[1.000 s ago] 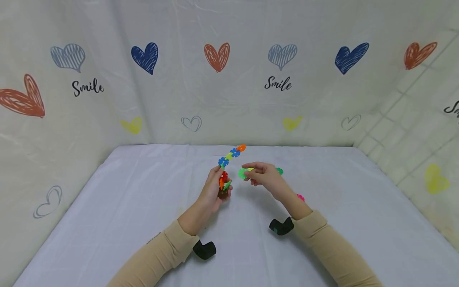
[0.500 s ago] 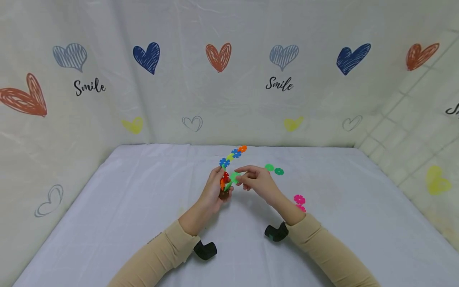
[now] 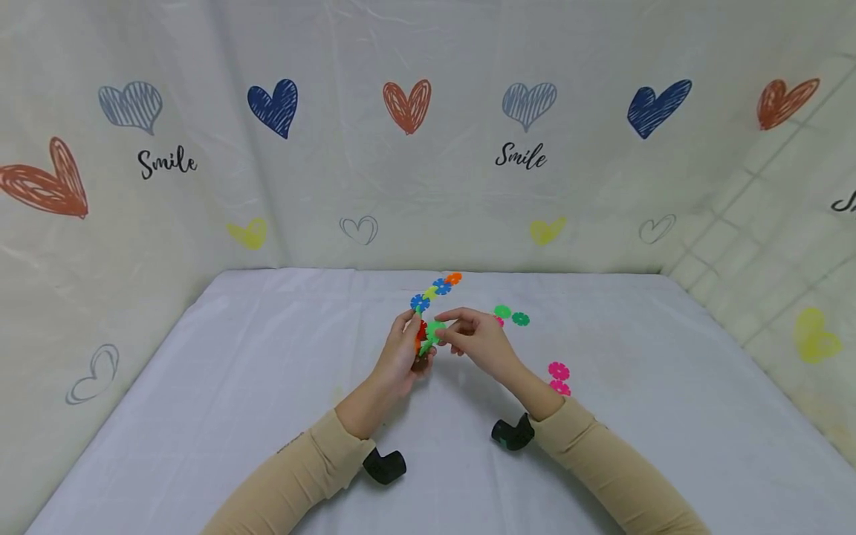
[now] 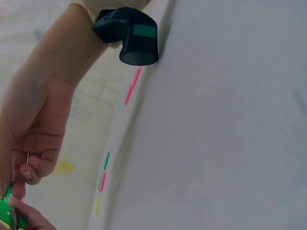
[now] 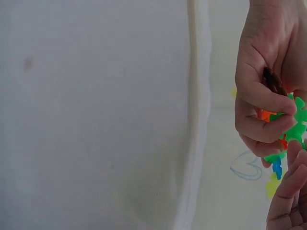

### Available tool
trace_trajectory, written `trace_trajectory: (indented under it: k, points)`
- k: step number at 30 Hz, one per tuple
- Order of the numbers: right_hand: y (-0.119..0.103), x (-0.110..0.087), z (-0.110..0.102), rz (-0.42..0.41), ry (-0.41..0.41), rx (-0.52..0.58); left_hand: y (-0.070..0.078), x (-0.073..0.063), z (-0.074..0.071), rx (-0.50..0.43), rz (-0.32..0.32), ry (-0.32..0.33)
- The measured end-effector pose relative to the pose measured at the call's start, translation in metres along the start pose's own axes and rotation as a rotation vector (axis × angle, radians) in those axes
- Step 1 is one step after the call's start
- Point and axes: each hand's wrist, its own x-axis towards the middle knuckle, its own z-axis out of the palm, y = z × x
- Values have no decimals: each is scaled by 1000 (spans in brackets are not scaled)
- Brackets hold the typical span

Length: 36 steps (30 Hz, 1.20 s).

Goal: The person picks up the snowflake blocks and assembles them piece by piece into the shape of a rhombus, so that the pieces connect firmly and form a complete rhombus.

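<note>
My left hand (image 3: 394, 360) grips a chain of interlocking plastic snowflake discs (image 3: 420, 302). Its upper part runs up and right past the fingers through blue and yellow to orange. Red, orange, green and brown discs sit lower, partly covered by the fingers. My right hand (image 3: 481, 343) pinches a light green snowflake disc (image 3: 435, 331) by its edge against the chain's green disc. In the right wrist view the brown disc (image 5: 274, 82) shows edge-on in the left palm, and green discs (image 5: 297, 122) meet between both hands' fingertips. How deep the slots interlock is hidden.
Loose discs lie on the white tablecloth: two pink ones (image 3: 559, 371) beside the right forearm, a light green one (image 3: 502, 311) and a dark green one (image 3: 521, 319) beyond the right hand. Another pink disc (image 3: 499, 321) is partly hidden there. Black wrist cameras (image 3: 513, 433) hang beneath both sleeves.
My right hand has moved left, bringing the light green disc from apart to against the chain. The pink and light green loose discs have come into fuller view. The left hand has barely moved.
</note>
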Motion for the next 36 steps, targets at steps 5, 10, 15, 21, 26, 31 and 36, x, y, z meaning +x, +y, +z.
trace_trajectory:
  k: [5, 10, 15, 21, 26, 31, 36]
  points:
    - [-3, -4, 2, -27, 13, -16, 0, 0, -1, 22, 10, 19]
    - [-6, -6, 4, -17, 37, -3, 0, -1, 0, 48, 61, 19]
    - [-6, -6, 7, -11, 30, 0, -2, -1, 0, 70, 83, 27]
    - [-5, -4, 6, -5, -1, 17, -4, -1, 0, 70, 71, 27]
    - [-4, -2, 6, 18, -10, 44, -5, 0, 0, 67, 69, 18]
    - [-3, -4, 7, 21, -2, 53, -4, 0, 1, 84, 69, 8]
    - [-3, -6, 7, 31, -10, 71, -4, -1, 1, 72, 76, 2]
